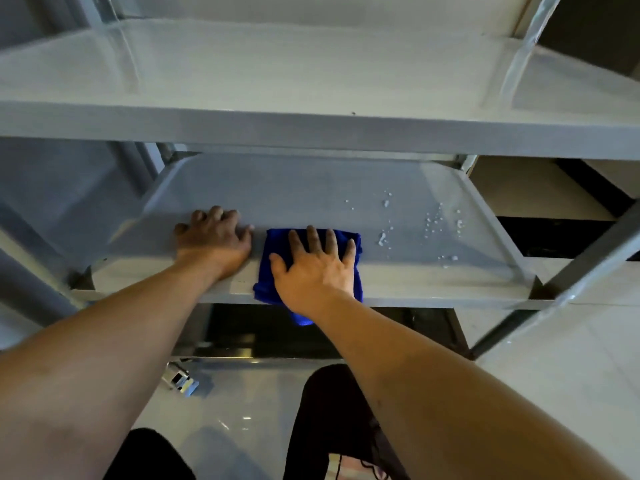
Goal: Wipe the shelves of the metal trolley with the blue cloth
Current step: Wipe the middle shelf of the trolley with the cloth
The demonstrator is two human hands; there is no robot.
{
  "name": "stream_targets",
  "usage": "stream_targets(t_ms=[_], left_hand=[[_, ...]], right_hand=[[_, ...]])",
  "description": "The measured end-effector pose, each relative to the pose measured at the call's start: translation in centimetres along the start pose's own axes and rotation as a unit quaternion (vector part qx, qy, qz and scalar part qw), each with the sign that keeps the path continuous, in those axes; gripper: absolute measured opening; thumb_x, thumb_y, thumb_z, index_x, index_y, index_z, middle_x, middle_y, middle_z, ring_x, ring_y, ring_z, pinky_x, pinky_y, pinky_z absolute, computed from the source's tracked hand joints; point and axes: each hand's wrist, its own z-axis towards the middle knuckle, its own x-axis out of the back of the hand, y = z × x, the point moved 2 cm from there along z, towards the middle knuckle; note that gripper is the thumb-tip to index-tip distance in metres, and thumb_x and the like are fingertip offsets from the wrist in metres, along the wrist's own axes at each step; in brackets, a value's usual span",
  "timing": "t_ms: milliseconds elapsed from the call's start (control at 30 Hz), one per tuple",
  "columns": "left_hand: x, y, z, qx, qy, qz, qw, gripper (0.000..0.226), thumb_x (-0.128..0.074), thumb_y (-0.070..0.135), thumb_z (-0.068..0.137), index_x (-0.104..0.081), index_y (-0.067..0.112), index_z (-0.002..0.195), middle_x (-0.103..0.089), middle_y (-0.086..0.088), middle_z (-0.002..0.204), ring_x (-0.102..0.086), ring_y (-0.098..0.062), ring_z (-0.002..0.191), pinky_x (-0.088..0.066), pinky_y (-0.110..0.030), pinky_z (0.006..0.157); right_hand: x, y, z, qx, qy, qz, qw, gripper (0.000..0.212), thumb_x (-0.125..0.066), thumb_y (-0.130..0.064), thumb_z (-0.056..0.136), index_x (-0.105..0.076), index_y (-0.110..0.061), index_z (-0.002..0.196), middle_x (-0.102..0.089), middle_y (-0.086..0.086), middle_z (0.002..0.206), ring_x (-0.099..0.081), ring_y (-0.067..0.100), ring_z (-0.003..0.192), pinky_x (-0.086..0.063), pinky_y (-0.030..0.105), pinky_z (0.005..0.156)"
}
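Observation:
The metal trolley fills the view, with a top shelf [311, 81] and a lower shelf [311, 188] beneath it. A folded blue cloth [277, 247] lies at the lower shelf's front edge, one corner hanging over it. My right hand [315, 268] lies flat on the cloth with fingers spread, pressing it down. My left hand [213, 242] rests palm-down on the bare shelf just left of the cloth, holding nothing. Water droplets [433, 226] are scattered on the shelf to the right of the cloth.
Slanted trolley legs stand at the right [571, 271] and left. A small metallic object with a caster-like shape [178, 379] sits on the glossy tiled floor below. My dark-trousered knees [329, 410] are under the shelf's front edge.

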Motion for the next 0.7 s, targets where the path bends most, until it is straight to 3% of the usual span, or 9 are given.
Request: stream_targets(t_ms=[200, 333, 400, 467, 567, 700], left_hand=[[0.3, -0.4, -0.2, -0.013, -0.003, 0.002, 1.0, 0.046, -0.028, 0.055, 0.099, -0.05, 0.028, 0.129, -0.05, -0.007, 0.133, -0.045, -0.031, 0.123, -0.039, -0.05, 0.096], [1.4, 2.5, 0.3, 0.047, -0.011, 0.01, 0.999, 0.039, -0.035, 0.045, 0.099, -0.056, 0.019, 0.12, -0.056, -0.013, 0.122, -0.049, -0.033, 0.116, -0.038, -0.051, 0.1], [1.4, 5.0, 0.6, 0.013, 0.016, -0.008, 1.0, 0.039, -0.035, 0.044, 0.101, -0.055, 0.019, 0.124, -0.057, -0.012, 0.127, -0.049, -0.033, 0.121, -0.037, -0.049, 0.102], [1.1, 7.8, 1.1, -0.071, 0.038, -0.074, 0.994, 0.042, -0.037, 0.039, 0.102, -0.051, 0.021, 0.138, -0.053, -0.007, 0.142, -0.044, -0.029, 0.132, -0.036, -0.046, 0.108], [0.0, 10.7, 2.3, -0.114, -0.01, -0.173, 0.978, 0.048, -0.036, 0.036, 0.104, -0.044, 0.022, 0.149, -0.043, -0.003, 0.156, -0.036, -0.023, 0.143, -0.03, -0.041, 0.116], [-2.2, 11.4, 2.4, -0.106, 0.0, -0.104, 0.989, 0.057, -0.028, 0.053, 0.102, -0.039, 0.026, 0.151, -0.034, -0.003, 0.16, -0.027, -0.022, 0.147, -0.02, -0.041, 0.119]], right_hand=[[0.7, 2.1, -0.7, -0.022, 0.007, 0.0, 1.0, 0.068, -0.017, -0.062, 0.101, -0.013, -0.03, 0.161, -0.007, 0.003, 0.17, 0.001, 0.032, 0.155, 0.007, 0.061, 0.12], [1.0, 2.6, -0.7, -0.032, -0.002, -0.001, 0.999, 0.068, -0.017, -0.062, 0.101, -0.012, -0.031, 0.161, -0.006, 0.002, 0.17, 0.002, 0.032, 0.155, 0.006, 0.061, 0.12], [1.1, 2.7, -0.6, -0.03, -0.004, 0.0, 1.0, 0.068, -0.017, -0.062, 0.101, -0.012, -0.031, 0.161, -0.006, 0.002, 0.17, 0.002, 0.031, 0.155, 0.007, 0.061, 0.12], [1.3, 3.6, -0.6, -0.04, 0.001, -0.003, 0.999, 0.069, -0.017, -0.063, 0.1, -0.013, -0.031, 0.161, -0.007, 0.001, 0.17, 0.001, 0.03, 0.155, 0.006, 0.06, 0.12], [1.7, 6.1, -0.3, -0.072, 0.011, -0.011, 0.997, 0.069, -0.018, -0.064, 0.1, -0.012, -0.032, 0.161, -0.007, 0.0, 0.17, 0.0, 0.03, 0.155, 0.005, 0.06, 0.121], [2.2, 8.8, 1.8, -0.105, 0.007, -0.015, 0.994, 0.071, -0.018, -0.067, 0.098, -0.011, -0.033, 0.16, -0.005, -0.002, 0.17, 0.002, 0.029, 0.155, 0.005, 0.06, 0.12]])
